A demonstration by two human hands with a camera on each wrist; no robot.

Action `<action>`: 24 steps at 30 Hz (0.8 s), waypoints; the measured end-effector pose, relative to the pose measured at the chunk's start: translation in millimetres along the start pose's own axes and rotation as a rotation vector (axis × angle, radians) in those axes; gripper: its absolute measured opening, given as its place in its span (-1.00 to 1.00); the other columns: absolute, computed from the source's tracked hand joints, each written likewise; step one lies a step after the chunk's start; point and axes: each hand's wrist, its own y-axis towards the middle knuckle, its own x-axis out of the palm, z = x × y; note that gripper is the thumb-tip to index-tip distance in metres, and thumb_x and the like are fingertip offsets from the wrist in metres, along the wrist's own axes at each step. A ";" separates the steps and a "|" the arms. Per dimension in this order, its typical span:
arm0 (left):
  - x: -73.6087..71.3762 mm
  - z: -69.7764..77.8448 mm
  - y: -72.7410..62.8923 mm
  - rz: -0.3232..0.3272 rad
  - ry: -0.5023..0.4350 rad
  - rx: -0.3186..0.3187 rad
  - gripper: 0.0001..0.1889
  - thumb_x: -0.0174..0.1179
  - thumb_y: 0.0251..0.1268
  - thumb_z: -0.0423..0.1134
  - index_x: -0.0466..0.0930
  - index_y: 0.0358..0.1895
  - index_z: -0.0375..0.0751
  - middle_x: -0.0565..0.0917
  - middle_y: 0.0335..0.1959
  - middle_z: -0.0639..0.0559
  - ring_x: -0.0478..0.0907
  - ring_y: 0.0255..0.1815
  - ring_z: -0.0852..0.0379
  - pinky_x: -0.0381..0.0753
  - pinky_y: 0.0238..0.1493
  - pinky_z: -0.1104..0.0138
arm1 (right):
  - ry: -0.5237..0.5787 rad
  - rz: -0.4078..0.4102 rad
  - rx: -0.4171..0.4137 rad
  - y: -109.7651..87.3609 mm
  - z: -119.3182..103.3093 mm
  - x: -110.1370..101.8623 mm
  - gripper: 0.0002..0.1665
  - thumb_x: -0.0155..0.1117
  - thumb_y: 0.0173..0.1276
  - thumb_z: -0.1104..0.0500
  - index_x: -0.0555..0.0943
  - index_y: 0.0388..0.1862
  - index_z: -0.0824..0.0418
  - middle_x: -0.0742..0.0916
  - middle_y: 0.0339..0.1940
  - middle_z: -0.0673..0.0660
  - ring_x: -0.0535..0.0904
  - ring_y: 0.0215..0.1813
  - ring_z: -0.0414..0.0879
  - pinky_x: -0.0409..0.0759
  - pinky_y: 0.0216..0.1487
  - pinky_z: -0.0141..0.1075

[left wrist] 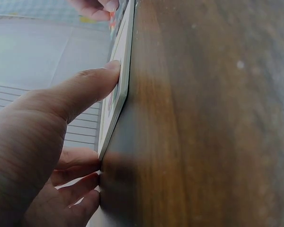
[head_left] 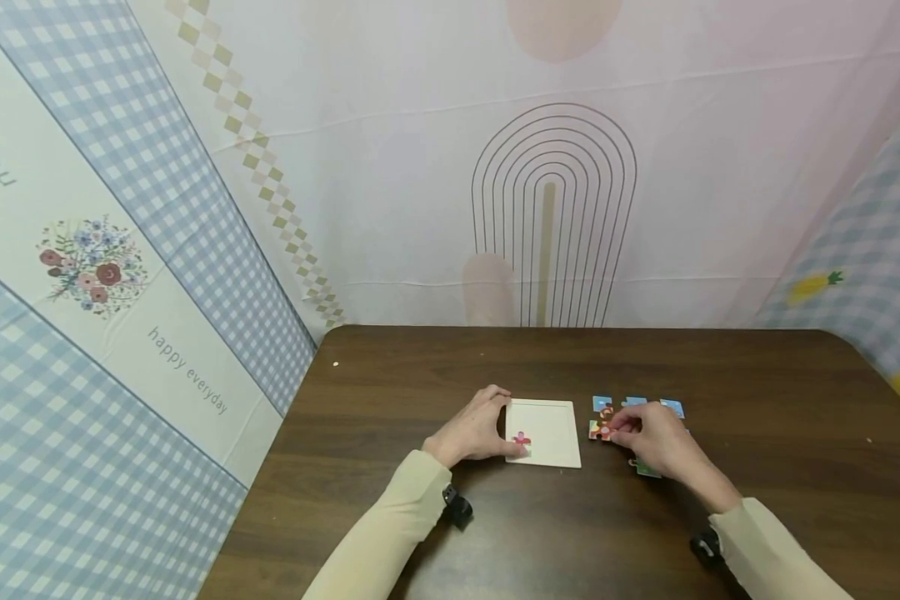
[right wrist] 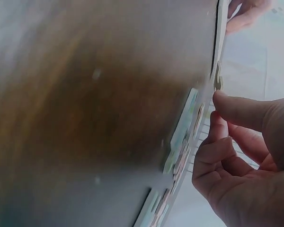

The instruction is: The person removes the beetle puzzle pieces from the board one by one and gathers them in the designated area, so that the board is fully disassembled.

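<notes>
A square cream puzzle tray (head_left: 553, 433) lies flat on the table. Across its left side spreads my left hand (head_left: 474, 429), fingers at the far left corner. The thumb (left wrist: 97, 85) presses on the near left corner, where a pink-flowered puzzle piece (head_left: 521, 437) sits inside the rim. Right of the tray, my right hand (head_left: 662, 440) pinches a red and yellow puzzle piece (head_left: 598, 430) between thumb and index finger. Blue puzzle pieces (head_left: 602, 403) are just beyond that hand, and a green puzzle piece (head_left: 647, 470) shows below it. The hand hides other pieces under it.
The brown wooden table (head_left: 420, 358) ends at a printed cloth backdrop (head_left: 390, 208) behind. A checked cloth (head_left: 217, 275) hangs along the left side. A small white speck (head_left: 335, 364) lies near the far left corner.
</notes>
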 end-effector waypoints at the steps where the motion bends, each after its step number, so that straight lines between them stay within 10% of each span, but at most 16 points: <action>1: -0.2 0.1 0.0 0.000 0.000 0.000 -0.13 0.62 0.21 0.13 0.55 0.50 -0.25 0.47 0.59 -0.03 0.38 0.64 0.03 0.47 0.62 0.21 | -0.001 -0.003 0.002 -0.2 0.7 -0.8 -0.96 0.52 0.39 0.28 0.81 -0.25 0.26 0.76 -0.39 -0.01 0.52 -0.32 -0.19 0.47 -0.31 -0.38; 24: 0.2 0.4 0.0 0.001 0.007 -0.001 -0.10 0.61 0.22 0.15 0.52 0.52 -0.26 0.47 0.60 -0.04 0.38 0.65 0.03 0.48 0.62 0.19 | -0.014 -0.043 0.070 6.6 10.8 -2.3 -0.96 0.46 0.39 0.31 0.81 -0.29 0.23 0.74 -0.42 0.02 0.52 -0.35 -0.14 0.43 -0.35 -0.35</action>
